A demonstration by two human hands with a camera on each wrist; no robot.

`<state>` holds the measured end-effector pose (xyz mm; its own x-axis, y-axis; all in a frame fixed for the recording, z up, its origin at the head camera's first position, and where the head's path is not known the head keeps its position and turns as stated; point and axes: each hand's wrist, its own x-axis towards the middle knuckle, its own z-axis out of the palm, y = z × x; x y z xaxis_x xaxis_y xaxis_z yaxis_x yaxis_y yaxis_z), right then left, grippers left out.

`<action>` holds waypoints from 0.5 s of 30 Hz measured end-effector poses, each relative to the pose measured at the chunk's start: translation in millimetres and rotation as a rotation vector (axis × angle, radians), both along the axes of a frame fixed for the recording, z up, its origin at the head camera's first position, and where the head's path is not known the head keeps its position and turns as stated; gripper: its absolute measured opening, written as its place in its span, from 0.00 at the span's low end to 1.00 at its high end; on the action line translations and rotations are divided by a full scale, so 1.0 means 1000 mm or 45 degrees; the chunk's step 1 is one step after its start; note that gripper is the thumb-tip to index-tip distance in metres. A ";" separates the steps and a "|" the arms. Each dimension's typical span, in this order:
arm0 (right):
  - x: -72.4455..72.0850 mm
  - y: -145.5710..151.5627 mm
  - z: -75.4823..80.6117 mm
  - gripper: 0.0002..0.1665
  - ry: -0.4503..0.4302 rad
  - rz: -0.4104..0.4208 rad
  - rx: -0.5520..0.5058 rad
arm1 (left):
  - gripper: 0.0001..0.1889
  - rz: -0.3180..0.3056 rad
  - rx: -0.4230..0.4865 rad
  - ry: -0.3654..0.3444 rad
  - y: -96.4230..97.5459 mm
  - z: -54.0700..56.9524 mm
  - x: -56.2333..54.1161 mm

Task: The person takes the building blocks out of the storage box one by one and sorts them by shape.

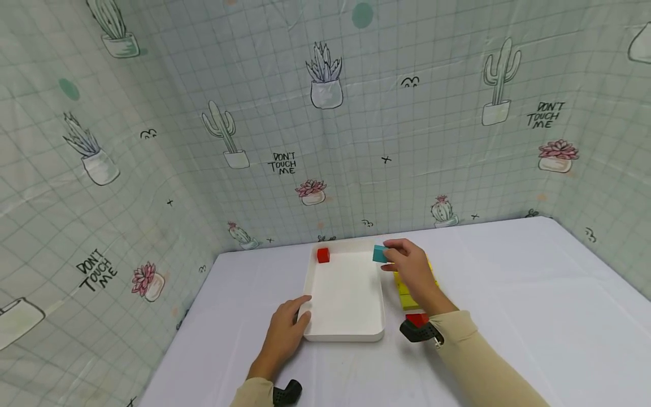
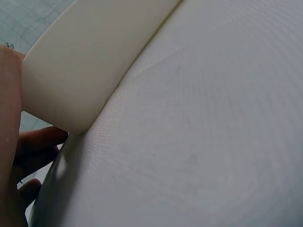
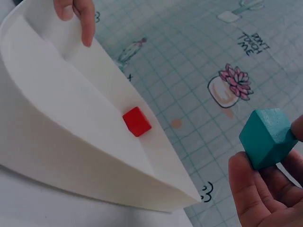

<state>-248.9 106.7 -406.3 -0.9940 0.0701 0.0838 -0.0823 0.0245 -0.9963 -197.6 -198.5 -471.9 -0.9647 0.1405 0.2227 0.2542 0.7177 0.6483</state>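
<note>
My right hand (image 1: 411, 270) pinches a teal block (image 1: 379, 254) between thumb and fingers, near the tray's far right corner. In the right wrist view the teal block (image 3: 268, 137) shows in the fingertips, above the rim. At the left side of the shallow white tray (image 1: 346, 338), my left hand (image 1: 283, 333) holds the wall, with fingertips over the rim. Seen from the left wrist, the fingers (image 2: 42, 139) lie partly behind the tray wall (image 2: 90, 61). A red block (image 1: 322, 255) sits inside the tray's far left corner.
Several yellow blocks (image 1: 408, 299) lie right of the tray, partly hidden under my right hand. Nearer me is a red block (image 1: 416, 319), partly covered by the black wrist strap (image 1: 420, 332). A patterned curtain (image 1: 376, 130) stands behind the white-covered table (image 1: 508, 282).
</note>
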 end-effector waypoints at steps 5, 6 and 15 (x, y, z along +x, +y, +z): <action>0.007 0.014 0.003 0.22 0.005 0.000 0.061 | 0.20 0.006 0.000 0.002 -0.001 0.000 0.001; 0.008 0.018 0.004 0.22 0.010 0.003 0.061 | 0.20 0.005 0.001 0.002 -0.001 0.000 0.001; 0.024 0.049 0.007 0.23 -0.019 0.076 0.018 | 0.20 -0.006 0.005 -0.013 -0.001 0.000 0.001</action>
<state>-225.0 155.9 -399.6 -0.9975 0.0098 0.0698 -0.0694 0.0342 -0.9970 -196.1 -199.2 -472.4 -0.9663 0.1442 0.2133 0.2509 0.7138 0.6539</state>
